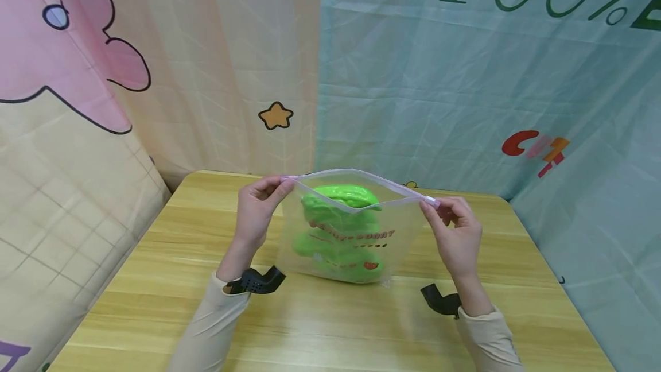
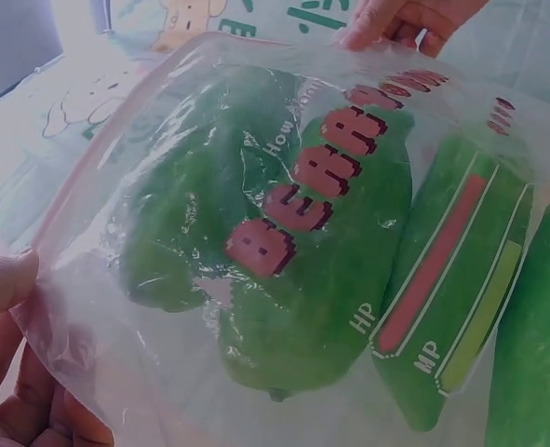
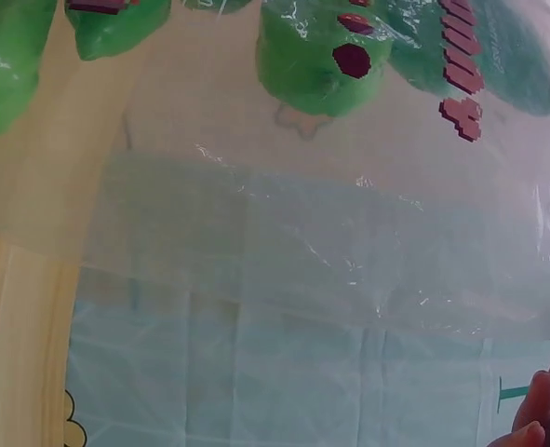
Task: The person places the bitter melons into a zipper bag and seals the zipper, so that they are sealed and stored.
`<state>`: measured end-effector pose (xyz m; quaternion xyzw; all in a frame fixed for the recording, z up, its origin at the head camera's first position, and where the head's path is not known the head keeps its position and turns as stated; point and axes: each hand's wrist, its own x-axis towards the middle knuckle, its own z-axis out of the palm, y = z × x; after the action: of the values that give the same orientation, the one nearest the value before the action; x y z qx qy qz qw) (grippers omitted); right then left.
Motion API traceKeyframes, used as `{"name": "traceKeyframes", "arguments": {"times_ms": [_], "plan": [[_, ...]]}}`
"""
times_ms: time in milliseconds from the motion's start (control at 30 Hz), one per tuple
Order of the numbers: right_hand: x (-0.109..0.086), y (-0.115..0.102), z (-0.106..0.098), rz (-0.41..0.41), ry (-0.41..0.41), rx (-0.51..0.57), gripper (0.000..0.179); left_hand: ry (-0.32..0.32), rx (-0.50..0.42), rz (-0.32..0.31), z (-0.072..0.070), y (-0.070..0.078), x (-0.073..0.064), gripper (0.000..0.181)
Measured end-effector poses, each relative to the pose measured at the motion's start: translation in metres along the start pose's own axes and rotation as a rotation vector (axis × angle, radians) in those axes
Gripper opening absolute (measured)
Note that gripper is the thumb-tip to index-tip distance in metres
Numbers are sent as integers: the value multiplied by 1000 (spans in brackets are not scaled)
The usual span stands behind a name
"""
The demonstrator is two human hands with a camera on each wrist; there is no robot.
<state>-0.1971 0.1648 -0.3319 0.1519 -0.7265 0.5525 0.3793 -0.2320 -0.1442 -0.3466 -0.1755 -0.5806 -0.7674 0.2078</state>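
Observation:
A translucent slider zip bag (image 1: 405,228) with red printed lettering stands upright on the table, its lilac-edged mouth gaping. Several green vegetable-like pieces (image 1: 345,193) fill it; in the left wrist view one looks like a green pepper (image 2: 302,345), with long green pieces (image 2: 535,372) beside it. My left hand (image 1: 258,206) pinches the left top corner between thumb and fingers. At the opposite corner my right hand (image 1: 455,235) pinches the edge beside the slider (image 1: 431,201). Only fingertips of the right hand (image 3: 540,405) show in the right wrist view.
The wood-grain table (image 1: 330,326) reaches back to a printed cloth curtain (image 1: 232,73), with more cloth along both sides. A black wrist mount (image 1: 260,281) is strapped to the left wrist, and another black mount (image 1: 441,301) to the right.

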Motion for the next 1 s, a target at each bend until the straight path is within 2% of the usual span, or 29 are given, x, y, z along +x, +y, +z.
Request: {"name": "traceKeyframes", "arguments": {"times_ms": [100, 233, 400, 567, 800, 1000], "plan": [[0, 0, -1, 24, -7, 9, 6, 17, 20, 1, -3, -1, 0, 18], [-1, -1, -2, 43, -13, 2, 6, -4, 26, 17, -5, -1, -1, 14], [-1, -2, -2, 54, -32, 7, 6, -93, 21, 38, -5, -1, -2, 16], [-2, -3, 1, 51, -63, 23, 7, -170, 66, 56, -1, -1, -4, 10], [-2, -7, 5, 40, -83, 29, 6, -173, 131, 47, 5, 2, -5, 8], [-1, -4, 5, 13, -82, 34, 7, -133, 83, 13, 2, 1, -6, 13]]}}
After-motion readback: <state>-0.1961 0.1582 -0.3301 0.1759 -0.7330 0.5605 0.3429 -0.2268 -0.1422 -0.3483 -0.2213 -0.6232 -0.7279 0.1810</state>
